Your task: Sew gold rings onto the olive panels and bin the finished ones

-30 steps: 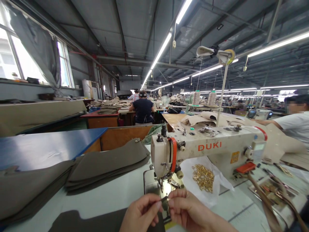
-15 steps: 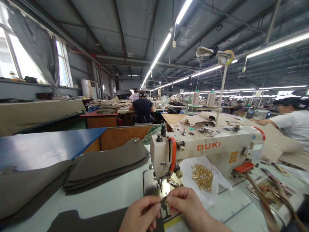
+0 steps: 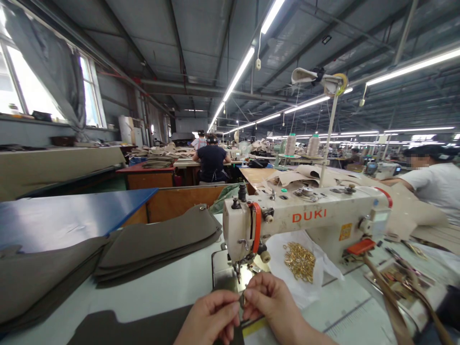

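The person's left hand (image 3: 212, 316) was pinched, with thumb and forefinger closed on one end of a small dark olive-brown strip (image 3: 242, 301). The right hand (image 3: 271, 299) met it from the other side, its thumb and forefinger also brought together on that strip, so that the fingertips of the two hands nearly touched. Most of the strip was hidden by the fingers, and its exact shape was too small to tell. It was in front of the needle area of an off-white metal sewing machine (image 3: 280, 223) with red "DUKI" lettering, on the near side of the presser foot (image 3: 238, 274).

A flat, dark olive-brown fabric panel (image 3: 143, 329) lay on the pale green bench (image 3: 161, 285), its right part running behind the left hand. Just beyond the right hand, a crumpled white sheet (image 3: 305, 294) carried a heap of gold-coloured metal rings (image 3: 300, 262), tucked beneath the machine's arm. A short yellow strip (image 3: 253, 327) lay below the right hand's fingers.

Over to the left, a layered stack of dark olive-brown fabric pieces (image 3: 158, 239) rested on the bench, with a second dark fabric stack (image 3: 43, 275) touching its left side. At the right, a long tan strap (image 3: 386, 299) hung down from near an orange-red lever (image 3: 360, 247) at the machine's base.
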The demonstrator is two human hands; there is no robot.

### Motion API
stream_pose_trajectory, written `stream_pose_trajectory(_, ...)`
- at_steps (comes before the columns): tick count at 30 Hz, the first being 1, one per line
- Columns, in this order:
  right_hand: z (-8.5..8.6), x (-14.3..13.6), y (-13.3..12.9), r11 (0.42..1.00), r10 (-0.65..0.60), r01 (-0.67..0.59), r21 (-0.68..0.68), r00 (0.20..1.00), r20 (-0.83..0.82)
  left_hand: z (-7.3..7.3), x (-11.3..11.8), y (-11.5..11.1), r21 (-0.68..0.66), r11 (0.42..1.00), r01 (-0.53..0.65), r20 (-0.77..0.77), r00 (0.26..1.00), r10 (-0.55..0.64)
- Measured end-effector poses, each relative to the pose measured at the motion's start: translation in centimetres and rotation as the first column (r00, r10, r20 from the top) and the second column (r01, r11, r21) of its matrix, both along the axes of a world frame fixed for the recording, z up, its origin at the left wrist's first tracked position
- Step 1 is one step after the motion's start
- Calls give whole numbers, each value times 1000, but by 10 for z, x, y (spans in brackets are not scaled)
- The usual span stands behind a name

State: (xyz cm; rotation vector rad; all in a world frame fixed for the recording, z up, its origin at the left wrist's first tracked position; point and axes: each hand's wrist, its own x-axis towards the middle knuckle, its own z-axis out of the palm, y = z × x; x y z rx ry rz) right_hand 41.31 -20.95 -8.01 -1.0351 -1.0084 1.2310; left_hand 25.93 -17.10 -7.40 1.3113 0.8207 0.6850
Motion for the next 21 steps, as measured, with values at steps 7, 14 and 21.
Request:
stream_pose_trajectory(7,-1,7,2,1000,6,-6,21,1000,-17,-5,-4,6,66,997,48,-92,995,-42)
stream_pose_trajectory(14,4,12,-3,1000,22,-23,11,999,47,3,-5,5,141,988,56,-194,981,-28)
stream_pose_trajectory(21,4,14,-4,999,30,-31,10,998,56,2,-4,5,152,987,54,-217,976,-21)
